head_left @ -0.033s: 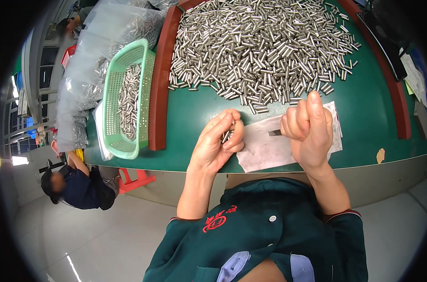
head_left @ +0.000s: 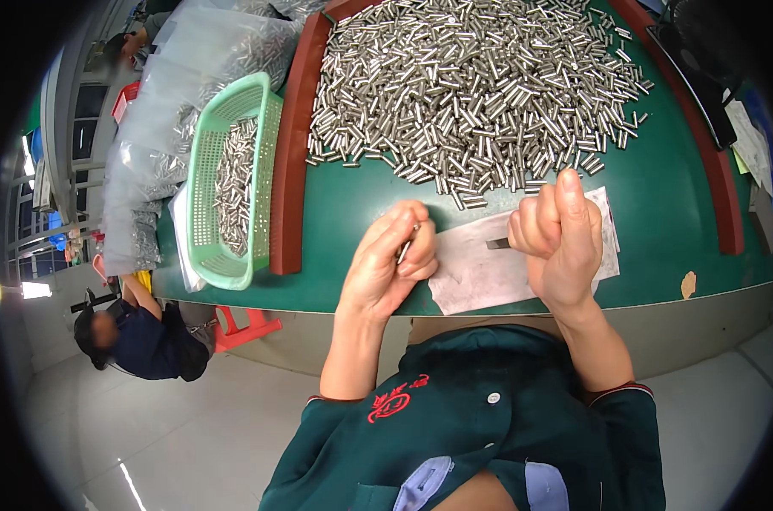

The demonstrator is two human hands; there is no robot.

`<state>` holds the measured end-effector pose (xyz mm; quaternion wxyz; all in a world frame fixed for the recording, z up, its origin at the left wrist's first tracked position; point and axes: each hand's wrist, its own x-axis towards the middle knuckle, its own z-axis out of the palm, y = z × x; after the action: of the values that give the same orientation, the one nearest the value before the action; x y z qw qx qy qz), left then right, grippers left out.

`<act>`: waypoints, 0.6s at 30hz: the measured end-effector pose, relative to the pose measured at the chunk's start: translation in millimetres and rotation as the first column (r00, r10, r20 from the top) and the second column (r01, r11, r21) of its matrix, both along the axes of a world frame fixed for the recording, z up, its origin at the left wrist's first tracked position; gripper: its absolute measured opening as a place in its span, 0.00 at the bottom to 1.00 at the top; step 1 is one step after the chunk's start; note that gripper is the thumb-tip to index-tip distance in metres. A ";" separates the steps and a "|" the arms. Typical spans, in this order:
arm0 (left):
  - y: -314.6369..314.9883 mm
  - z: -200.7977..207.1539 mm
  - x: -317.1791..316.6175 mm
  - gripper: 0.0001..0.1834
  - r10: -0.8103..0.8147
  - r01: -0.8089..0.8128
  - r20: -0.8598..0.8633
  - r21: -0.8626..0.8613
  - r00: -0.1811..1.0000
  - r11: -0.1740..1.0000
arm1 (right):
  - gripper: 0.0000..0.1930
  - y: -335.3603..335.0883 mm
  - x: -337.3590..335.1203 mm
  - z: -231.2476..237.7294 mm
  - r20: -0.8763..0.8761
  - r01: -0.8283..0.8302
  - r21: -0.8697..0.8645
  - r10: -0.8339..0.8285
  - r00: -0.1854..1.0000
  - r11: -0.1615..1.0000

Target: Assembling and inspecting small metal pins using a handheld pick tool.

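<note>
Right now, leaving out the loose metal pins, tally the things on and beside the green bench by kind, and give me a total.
Green mesh basket: 1
White paper sheet: 1
Clear plastic bags of pins: too heaped to separate, counted as 1 stack
Red-brown tray frame: 1
Hands at work: 2, left hand pinching one metal pin, right hand holding a small dark tool
Total: 6

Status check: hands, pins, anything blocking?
Left hand closed on a metal pin. Right hand fisted over the white sheet, small dark tool at its fingers. Pin pile beyond, nothing blocking.
</note>
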<state>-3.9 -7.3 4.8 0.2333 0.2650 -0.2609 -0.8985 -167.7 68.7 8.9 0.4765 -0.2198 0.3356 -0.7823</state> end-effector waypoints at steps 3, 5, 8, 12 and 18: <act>-4.7 31.3 11.2 0.08 0.353 -0.196 0.191 -0.554 0.916 0.809 | 0.24 2.4 -1.6 -2.5 -0.013 0.022 0.017 -0.022 1.000 1.000; -20.3 51.7 35.1 0.06 0.758 -0.096 0.164 -0.953 0.631 0.286 | 0.24 2.6 -0.2 -0.3 -0.009 -0.002 0.019 0.002 1.000 1.000; -57.3 78.8 69.7 0.05 0.966 0.320 -0.130 -0.926 0.225 -0.200 | 0.24 5.0 1.1 -1.0 -0.016 0.008 -0.003 -0.008 1.000 1.000; -89.7 78.2 104.8 0.16 0.992 0.778 0.023 -0.623 0.125 -0.084 | 0.24 4.4 -1.2 -1.2 0.039 -0.005 -0.039 0.007 0.999 0.999; -38.9 39.1 11.8 0.06 0.832 0.540 0.232 -0.837 0.504 -0.093 | 0.24 2.7 -4.1 -1.5 0.057 -0.009 -0.027 0.011 0.998 1.000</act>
<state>7.9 -46.2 43.9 0.3170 0.4238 -0.8447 -0.0796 -171.7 71.5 7.3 0.4868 -0.2055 0.3103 -0.7903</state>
